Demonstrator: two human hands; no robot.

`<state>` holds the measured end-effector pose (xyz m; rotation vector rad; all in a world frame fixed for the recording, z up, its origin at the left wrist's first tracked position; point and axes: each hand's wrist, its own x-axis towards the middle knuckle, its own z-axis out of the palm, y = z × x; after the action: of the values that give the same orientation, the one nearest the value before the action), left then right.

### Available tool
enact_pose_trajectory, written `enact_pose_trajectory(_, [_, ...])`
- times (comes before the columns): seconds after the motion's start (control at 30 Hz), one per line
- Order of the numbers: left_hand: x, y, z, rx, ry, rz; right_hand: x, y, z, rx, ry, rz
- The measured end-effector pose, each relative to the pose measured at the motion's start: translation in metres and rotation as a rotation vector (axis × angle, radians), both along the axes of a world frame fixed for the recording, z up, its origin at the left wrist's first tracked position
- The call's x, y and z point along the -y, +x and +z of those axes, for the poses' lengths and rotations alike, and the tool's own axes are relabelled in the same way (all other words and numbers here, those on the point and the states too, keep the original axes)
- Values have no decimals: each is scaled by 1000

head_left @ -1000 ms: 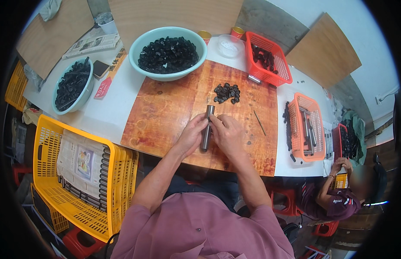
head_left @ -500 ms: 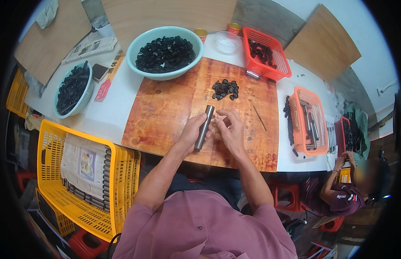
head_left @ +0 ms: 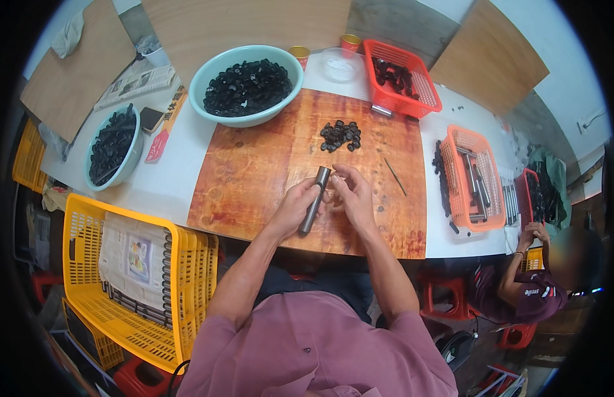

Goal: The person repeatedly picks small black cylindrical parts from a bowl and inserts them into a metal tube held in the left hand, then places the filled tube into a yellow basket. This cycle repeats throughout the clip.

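Observation:
A dark grey metal tube (head_left: 315, 202) slants over the near part of the brown wooden board (head_left: 254, 159). My left hand (head_left: 295, 210) is closed round its middle, the thumb lying along it. Just right of the tube's upper end is my right hand (head_left: 355, 198), its thumb and fingers bent together in a pinch. Whatever they may hold is too small to make out. Beyond both hands lies a small pile of black ring-like pieces (head_left: 340, 135). A thin dark rod (head_left: 395, 176) lies on the board to the right.
A large light-green basin (head_left: 198, 99) of black pieces stands behind, a smaller basin (head_left: 136, 149) at left. Red (head_left: 412, 106) and orange baskets (head_left: 497, 198) hold parts on the right. Yellow crates (head_left: 188, 278) stand near left. Another person (head_left: 525, 291) works at far right.
The view has shifted slightly. My left hand keeps its grip on the tube, which has moved little. My right hand's fingers have shifted a little beside the tube's upper end.

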<state>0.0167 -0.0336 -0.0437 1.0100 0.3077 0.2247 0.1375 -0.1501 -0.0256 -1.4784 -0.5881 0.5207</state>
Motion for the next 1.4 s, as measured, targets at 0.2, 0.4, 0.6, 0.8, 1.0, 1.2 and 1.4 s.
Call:
enact_pose_trajectory(0.2, [6,-4,0,23,79,-2,-1,2,-5,14,48,40])
enact_pose_trajectory(0.4, [11,2,6,-70,53,4,5,3,-5,22,20,23])
enact_pose_trajectory(0.6, [14,4,2,-63,189,-26,11,0,-5,5,13,5])
enact_pose_trajectory(0.8, [13,-2,7,-37,169,-81,12,0,1,-140,114,-2])
enact_pose_trajectory(1.0, [16,-12,2,-61,193,-114,20,-2,-2,-162,62,22])
enact_pose_trajectory(1.2, [14,-12,5,-55,683,-37,26,-2,10,-198,33,52])
enact_pose_trajectory(1.4, [2,-1,22,31,1363,67,28,27,8,-82,-88,130])
